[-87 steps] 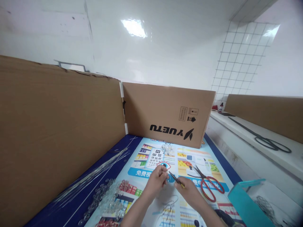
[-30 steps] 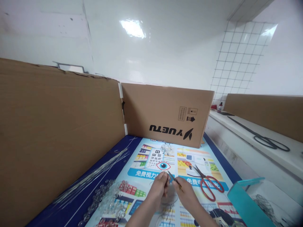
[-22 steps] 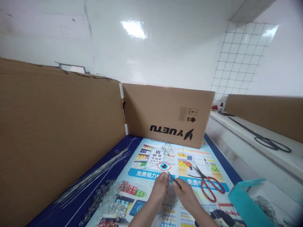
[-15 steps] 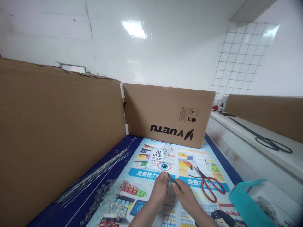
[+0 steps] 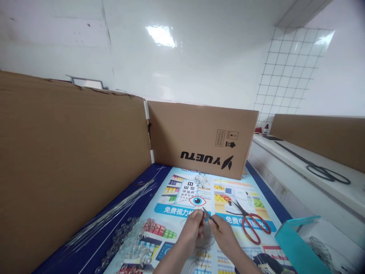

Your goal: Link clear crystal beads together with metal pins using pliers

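Note:
My right hand (image 5: 224, 234) grips small dark pliers (image 5: 209, 215) whose tips point up and left toward my left hand. My left hand (image 5: 194, 228) is pinched closed on a tiny piece right at the plier tips; I cannot make out what it is. Thin dark wire loops (image 5: 203, 251) hang under both hands above the printed poster mat (image 5: 171, 209).
Red-handled scissors (image 5: 251, 222) lie right of my hands. Clear beads (image 5: 132, 241) and long thin wires (image 5: 114, 211) lie to the left. A small bead cluster (image 5: 201, 179) sits by the cardboard wall (image 5: 199, 139). A teal box (image 5: 296, 243) stands at the lower right.
My hands have drawn closer together, with the plier tips now meeting the left fingertips. Both shifted slightly over the mat; nothing else moved.

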`<state>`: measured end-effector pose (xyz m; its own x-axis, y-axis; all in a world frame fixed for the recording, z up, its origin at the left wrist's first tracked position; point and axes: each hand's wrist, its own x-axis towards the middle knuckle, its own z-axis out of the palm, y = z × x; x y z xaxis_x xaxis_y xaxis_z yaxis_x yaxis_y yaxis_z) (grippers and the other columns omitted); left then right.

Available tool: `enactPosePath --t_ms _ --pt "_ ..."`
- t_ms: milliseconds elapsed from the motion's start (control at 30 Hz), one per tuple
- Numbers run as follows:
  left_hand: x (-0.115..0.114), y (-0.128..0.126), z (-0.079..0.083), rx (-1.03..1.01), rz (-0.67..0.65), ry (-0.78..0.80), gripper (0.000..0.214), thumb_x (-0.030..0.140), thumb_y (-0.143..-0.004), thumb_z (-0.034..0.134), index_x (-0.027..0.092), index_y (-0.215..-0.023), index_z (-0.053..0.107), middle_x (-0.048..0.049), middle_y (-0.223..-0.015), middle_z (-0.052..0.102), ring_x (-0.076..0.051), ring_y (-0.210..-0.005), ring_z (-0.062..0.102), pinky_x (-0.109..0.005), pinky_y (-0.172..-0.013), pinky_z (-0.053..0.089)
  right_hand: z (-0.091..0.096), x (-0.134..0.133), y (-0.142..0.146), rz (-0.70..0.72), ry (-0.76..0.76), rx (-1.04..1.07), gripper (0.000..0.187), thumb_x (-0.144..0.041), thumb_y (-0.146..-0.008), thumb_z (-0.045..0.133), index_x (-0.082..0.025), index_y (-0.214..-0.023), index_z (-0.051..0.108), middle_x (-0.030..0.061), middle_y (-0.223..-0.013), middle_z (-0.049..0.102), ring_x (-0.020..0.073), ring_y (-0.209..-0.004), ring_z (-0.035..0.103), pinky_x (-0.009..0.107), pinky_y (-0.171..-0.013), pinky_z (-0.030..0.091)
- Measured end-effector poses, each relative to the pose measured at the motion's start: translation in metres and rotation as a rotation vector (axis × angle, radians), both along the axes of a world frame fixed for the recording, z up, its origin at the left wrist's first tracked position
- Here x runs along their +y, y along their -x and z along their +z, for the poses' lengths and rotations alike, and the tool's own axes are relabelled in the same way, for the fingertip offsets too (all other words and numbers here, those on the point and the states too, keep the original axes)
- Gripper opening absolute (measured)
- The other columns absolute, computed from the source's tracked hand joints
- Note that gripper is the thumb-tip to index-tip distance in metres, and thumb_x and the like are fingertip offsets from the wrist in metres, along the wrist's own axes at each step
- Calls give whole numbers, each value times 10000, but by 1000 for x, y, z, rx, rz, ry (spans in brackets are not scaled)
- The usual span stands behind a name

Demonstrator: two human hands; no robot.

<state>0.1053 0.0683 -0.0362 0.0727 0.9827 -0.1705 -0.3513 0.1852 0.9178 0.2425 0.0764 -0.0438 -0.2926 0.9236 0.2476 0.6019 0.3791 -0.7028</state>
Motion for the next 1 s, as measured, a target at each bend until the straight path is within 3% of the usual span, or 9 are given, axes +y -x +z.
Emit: enactPosePath --t_ms 167,467,667,1000 --pt "2 2 1 -200 -25 136 402 550 -765 510 151 -812 539 41 -632 413 -43 -416 291 -172 -360 241 -5 4 -3 -26 -15 1 298 -410 -877 347 -207 -664 394 -22 -632 471 143 -599 449 247 -550 317" --pt "3 8 7 -422 -160 336 347 479 -777 543 135 -737 525 47 -609 394 -15 -395 300 -123 -347 153 -4 2 -2 -14 -24 28 305 -425 -878 345 -203 -683 422 -17 -645 494 140 -602 458 243 -550 329" --pt "2 10 7 -454 -174 332 279 400 -764 579 136 -716 501 43 -635 403 -14 -409 322 -120 -344 151 -2 3 -3 26 7 55 299 -419 -869 356 -201 -680 430 -24 -646 478 136 -619 455 238 -561 340" --pt "4 10 2 -399 -161 347 301 431 -751 581 148 -718 485 49 -621 402 -22 -401 321 -133 -349 147 2 3 -5 77 46 38 294 -404 -875 355 -196 -678 420 -31 -652 454 132 -637 449 234 -580 339"
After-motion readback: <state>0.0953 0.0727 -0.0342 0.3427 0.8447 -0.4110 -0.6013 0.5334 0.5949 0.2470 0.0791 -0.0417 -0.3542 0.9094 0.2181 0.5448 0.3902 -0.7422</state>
